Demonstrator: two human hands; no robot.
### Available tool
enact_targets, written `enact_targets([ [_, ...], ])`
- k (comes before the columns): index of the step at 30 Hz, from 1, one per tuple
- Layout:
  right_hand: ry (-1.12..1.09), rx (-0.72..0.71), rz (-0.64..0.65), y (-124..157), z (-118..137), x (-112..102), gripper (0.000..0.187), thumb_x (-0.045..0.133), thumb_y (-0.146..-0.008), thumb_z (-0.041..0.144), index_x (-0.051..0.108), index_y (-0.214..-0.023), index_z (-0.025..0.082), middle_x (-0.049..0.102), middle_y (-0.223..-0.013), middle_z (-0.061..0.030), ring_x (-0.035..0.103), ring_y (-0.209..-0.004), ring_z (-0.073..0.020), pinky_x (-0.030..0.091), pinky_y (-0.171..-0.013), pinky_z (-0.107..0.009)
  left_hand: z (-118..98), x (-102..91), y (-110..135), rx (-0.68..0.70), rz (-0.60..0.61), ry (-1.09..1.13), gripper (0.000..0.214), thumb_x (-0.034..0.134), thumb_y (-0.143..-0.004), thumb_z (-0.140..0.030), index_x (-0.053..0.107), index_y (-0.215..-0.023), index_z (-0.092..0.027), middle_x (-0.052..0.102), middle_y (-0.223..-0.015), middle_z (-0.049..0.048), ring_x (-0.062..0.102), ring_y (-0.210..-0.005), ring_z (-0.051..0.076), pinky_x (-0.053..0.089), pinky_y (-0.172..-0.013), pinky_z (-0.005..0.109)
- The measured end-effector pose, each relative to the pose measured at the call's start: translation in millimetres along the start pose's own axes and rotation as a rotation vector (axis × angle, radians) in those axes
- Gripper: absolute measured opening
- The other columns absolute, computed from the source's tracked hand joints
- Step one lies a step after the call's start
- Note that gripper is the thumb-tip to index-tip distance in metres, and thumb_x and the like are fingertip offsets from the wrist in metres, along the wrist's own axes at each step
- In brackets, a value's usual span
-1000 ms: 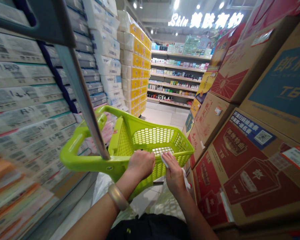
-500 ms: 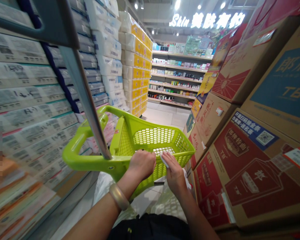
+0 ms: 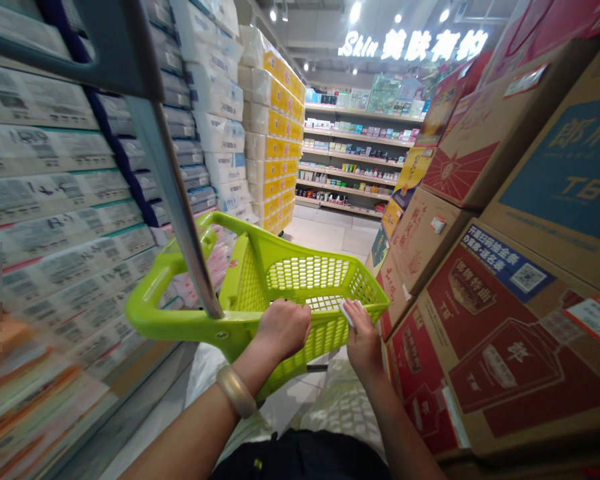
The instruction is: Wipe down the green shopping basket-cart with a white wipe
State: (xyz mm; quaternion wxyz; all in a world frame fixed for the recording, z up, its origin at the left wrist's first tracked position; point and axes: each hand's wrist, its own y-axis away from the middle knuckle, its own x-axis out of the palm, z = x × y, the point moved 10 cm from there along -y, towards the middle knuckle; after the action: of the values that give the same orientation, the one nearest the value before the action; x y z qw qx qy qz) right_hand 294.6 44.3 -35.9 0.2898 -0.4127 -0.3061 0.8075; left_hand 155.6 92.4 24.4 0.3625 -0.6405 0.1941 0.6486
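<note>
A lime-green plastic rolling shopping basket (image 3: 307,273) with lattice walls stands in front of me; nothing shows inside it. From its left end a metal pull rod (image 3: 176,200) slants up to a grey handle (image 3: 125,53). My left hand (image 3: 284,327) is closed over the near rim, about midway along. Farther right on the same rim, my right hand (image 3: 365,340) presses a folded white wipe (image 3: 347,312) under its fingers. Most of the wipe is hidden by the fingers and palm.
Stacked paper packs (image 3: 45,147) line the left side, with yellow-and-white packs (image 3: 275,127) behind them. Carton boxes (image 3: 505,347) rise close on the right. Cosmetics shelves (image 3: 350,153) stand across the pale tiled floor (image 3: 315,230).
My right hand has slid rightward along the near rim with the wipe, toward the basket's far right corner. My left hand and the basket stay where they were.
</note>
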Motion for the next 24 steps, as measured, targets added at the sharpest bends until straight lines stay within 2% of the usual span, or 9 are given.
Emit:
enact_targets([
  [3, 0.034, 0.022, -0.034, -3.4, -8.9, 0.5, 0.051, 0.038, -0.084, 0.004, 0.064, -0.125, 0.018, 0.066, -0.127, -0.0110, 0.053, -0.129, -0.0244, 0.039, -0.111, -0.053, 1.0, -0.6, -3.0, 0.027, -0.016, -0.001, 0.025, 0.046, -0.088, -0.024, 0.067, -0.081, -0.013, 0.073, -0.074, 0.0147, 0.070, -0.071, 0.030, 0.049, -0.066, 0.038],
  [6, -0.031, -0.083, 0.047, -4.0, 13.3, 19.4, 0.054, 0.039, -0.083, 0.004, 0.062, -0.128, 0.022, 0.064, -0.131, -0.0074, 0.053, -0.130, -0.0219, 0.042, -0.111, -0.048, 5.9, -1.0, -6.2, 0.029, -0.025, -0.013, 0.026, 0.046, -0.087, -0.025, 0.068, -0.080, -0.012, 0.072, -0.074, 0.0159, 0.070, -0.071, 0.029, 0.049, -0.068, 0.038],
  [8, -0.042, -0.107, 0.077, -4.6, 18.7, 25.9, 0.054, 0.039, -0.083, 0.004, 0.062, -0.128, 0.023, 0.063, -0.132, -0.0061, 0.054, -0.129, -0.0212, 0.042, -0.111, -0.047, 9.7, -0.9, -7.5, 0.038, -0.026, -0.021, 0.027, 0.046, -0.087, -0.026, 0.068, -0.080, -0.013, 0.072, -0.074, 0.0153, 0.070, -0.072, 0.027, 0.049, -0.069, 0.037],
  [10, -0.010, -0.060, 0.044, -6.9, 5.2, 19.7, 0.053, 0.039, -0.083, 0.004, 0.064, -0.125, 0.022, 0.065, -0.129, -0.0057, 0.055, -0.128, -0.0213, 0.041, -0.112, -0.048, 14.1, -0.9, -7.9, 0.055, -0.026, -0.022, 0.026, 0.046, -0.087, -0.026, 0.067, -0.079, -0.014, 0.072, -0.074, 0.0140, 0.069, -0.071, 0.026, 0.049, -0.069, 0.036],
  [14, 0.067, 0.062, -0.073, -9.2, -39.0, -8.6, 0.054, 0.037, -0.081, 0.002, 0.064, -0.125, 0.019, 0.066, -0.127, -0.0081, 0.052, -0.130, -0.0218, 0.039, -0.113, -0.049, 26.1, -1.9, -8.7, 0.066, -0.038, -0.025, 0.026, 0.047, -0.085, -0.028, 0.066, -0.075, -0.015, 0.071, -0.071, 0.0124, 0.068, -0.068, 0.024, 0.048, -0.069, 0.035],
  [16, 0.084, 0.085, -0.105, -8.6, -46.9, -13.4, 0.055, 0.037, -0.081, 0.001, 0.063, -0.126, 0.019, 0.065, -0.128, -0.0089, 0.050, -0.132, -0.0212, 0.037, -0.115, -0.049, 31.0, -1.8, -10.2, 0.071, -0.043, -0.034, 0.028, 0.046, -0.085, -0.029, 0.066, -0.072, -0.015, 0.071, -0.070, 0.0121, 0.068, -0.067, 0.023, 0.047, -0.068, 0.035],
  [22, 0.050, -0.003, -0.007, -8.8, -16.0, 21.2, 0.051, 0.039, -0.082, 0.004, 0.066, -0.121, 0.020, 0.066, -0.127, -0.0070, 0.055, -0.127, -0.0219, 0.039, -0.112, -0.049, 36.1, -1.3, -14.9, 0.104, -0.056, -0.039, 0.032, 0.045, -0.087, -0.033, 0.067, -0.070, -0.016, 0.072, -0.070, 0.0106, 0.067, -0.065, 0.023, 0.046, -0.065, 0.033],
  [24, 0.047, -0.010, 0.006, -9.0, -16.5, 21.4, 0.051, 0.039, -0.081, 0.004, 0.066, -0.121, 0.020, 0.066, -0.127, -0.0068, 0.056, -0.127, -0.0217, 0.040, -0.112, -0.050, 37.4, -1.8, -15.1, 0.115, -0.063, -0.030, 0.033, 0.045, -0.087, -0.035, 0.067, -0.070, -0.016, 0.071, -0.069, 0.0105, 0.066, -0.065, 0.022, 0.046, -0.066, 0.033],
])
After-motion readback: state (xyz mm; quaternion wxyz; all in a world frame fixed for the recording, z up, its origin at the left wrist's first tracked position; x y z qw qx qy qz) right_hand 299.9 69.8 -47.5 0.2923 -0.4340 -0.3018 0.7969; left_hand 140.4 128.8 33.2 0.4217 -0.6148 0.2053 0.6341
